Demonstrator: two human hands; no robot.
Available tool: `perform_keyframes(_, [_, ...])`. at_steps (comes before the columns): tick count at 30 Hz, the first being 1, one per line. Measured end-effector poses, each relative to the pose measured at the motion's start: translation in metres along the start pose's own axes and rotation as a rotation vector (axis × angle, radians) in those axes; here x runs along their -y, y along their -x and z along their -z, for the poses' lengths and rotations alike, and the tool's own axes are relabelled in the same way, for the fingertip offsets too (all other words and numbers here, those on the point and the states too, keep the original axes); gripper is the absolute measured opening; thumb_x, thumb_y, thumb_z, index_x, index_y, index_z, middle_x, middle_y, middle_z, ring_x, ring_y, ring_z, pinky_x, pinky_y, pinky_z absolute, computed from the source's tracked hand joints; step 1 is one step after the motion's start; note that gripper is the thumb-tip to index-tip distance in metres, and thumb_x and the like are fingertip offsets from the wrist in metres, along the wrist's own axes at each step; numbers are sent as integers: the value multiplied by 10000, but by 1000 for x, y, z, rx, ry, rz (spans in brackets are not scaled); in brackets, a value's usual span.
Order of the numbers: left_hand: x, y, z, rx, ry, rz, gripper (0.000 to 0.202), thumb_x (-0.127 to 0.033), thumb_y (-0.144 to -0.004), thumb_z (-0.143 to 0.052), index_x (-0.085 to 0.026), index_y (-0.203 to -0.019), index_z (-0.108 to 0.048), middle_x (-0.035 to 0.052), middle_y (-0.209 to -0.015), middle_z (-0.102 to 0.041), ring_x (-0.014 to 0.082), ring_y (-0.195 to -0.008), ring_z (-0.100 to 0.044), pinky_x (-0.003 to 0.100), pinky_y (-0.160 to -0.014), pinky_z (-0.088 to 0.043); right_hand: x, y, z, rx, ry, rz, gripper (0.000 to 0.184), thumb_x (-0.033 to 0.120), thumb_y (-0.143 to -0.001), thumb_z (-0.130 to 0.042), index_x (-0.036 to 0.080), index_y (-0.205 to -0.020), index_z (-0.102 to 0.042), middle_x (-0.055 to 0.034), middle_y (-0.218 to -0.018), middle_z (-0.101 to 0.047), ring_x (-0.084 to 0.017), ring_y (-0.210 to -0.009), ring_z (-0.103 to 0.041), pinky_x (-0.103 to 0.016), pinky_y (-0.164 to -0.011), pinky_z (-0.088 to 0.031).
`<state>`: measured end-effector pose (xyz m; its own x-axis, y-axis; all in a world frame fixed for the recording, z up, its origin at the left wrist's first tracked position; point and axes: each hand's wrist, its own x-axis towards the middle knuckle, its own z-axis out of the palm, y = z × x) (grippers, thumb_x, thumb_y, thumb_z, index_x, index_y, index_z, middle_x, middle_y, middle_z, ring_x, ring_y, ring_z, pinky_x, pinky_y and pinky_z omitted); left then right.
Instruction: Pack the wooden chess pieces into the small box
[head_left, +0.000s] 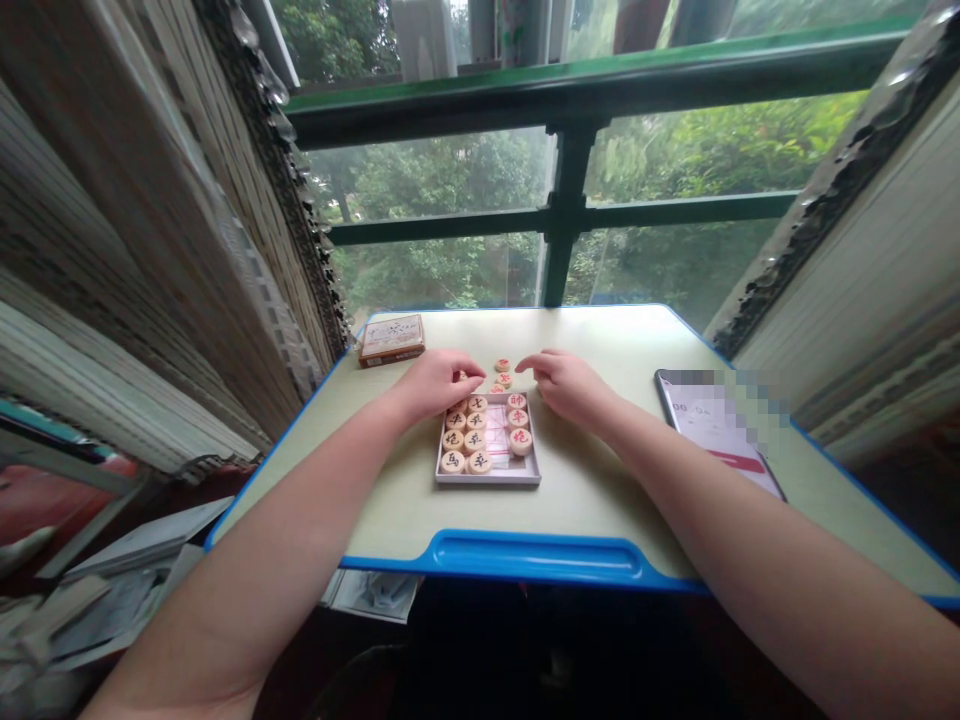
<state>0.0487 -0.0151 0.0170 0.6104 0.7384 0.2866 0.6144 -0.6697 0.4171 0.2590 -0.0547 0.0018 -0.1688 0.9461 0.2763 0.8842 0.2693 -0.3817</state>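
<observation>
A shallow white box (489, 480) lies on the table with round wooden xiangqi pieces in it. Black-marked pieces (474, 440) stack in two columns at its left, and red-marked pieces (520, 441) line its right side. My left hand (441, 380) is over the box's far left corner, thumb and fingers closed around a xiangqi piece (461, 377) that is mostly hidden. Just beyond the box, a few loose red-marked pieces (503, 366) lie on the table between my hands. My right hand (561, 380) is to their right, index finger stretched toward them, holding nothing.
The pale table (600, 510) has a blue rim and a blue pen tray (536, 556) at its front. A lidded box (391, 339) sits at the far left. A phone (716, 430) lies by my right forearm. Window and curtains (847, 190) surround the table.
</observation>
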Motion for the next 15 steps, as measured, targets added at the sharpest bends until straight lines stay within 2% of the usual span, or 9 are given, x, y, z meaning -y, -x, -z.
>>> perform_keyframes(3, [7, -2, -3, -17, -15, -20, 286, -297, -812, -497, -165, -926, -724, 61, -923, -711, 184, -837, -619, 292, -775, -467, -10, -3, -9, 52, 40, 169, 547, -26, -712, -411, 255, -1088, -692, -60, -1085, -631, -189, -925, -516, -299, -880, -376])
perform_keyframes(5, [9, -3, -4, -3, -17, -42, 294, -313, -816, -490, -170, -916, -727, 62, -934, -713, 196, -879, -620, 309, -820, -465, -12, -4, -11, 72, 26, 200, 568, -48, -694, -404, 266, -1058, -707, -45, -1096, -628, -191, -932, -497, -308, -901, -364])
perform_keyframes(8, [9, -4, -4, 66, 32, -103, 364, -390, -851, -446, -173, -898, -734, 66, -975, -712, 201, -935, -616, 317, -881, -451, -13, -5, -11, 78, 11, 166, 558, -55, -696, -396, 258, -1023, -722, -34, -1085, -640, -185, -932, -497, -300, -902, -351])
perform_keyframes(11, [5, -5, -3, 154, 77, -160, 528, -468, -911, -291, -179, -948, -731, 67, -1071, -693, 196, -1024, -590, 331, -973, -400, -14, -7, -10, 76, 34, 124, 515, -30, -717, -415, 235, -1040, -715, -43, -1087, -648, -180, -932, -516, -292, -894, -340])
perform_keyframes(15, [5, -5, -4, 263, -51, -139, 633, -520, -924, -155, -220, -1070, -693, 32, -1247, -606, 216, -1212, -467, 375, -1072, -290, -13, -8, -11, 62, 53, 98, 458, 2, -754, -424, 222, -1034, -712, -50, -1073, -657, -173, -916, -532, -285, -889, -339])
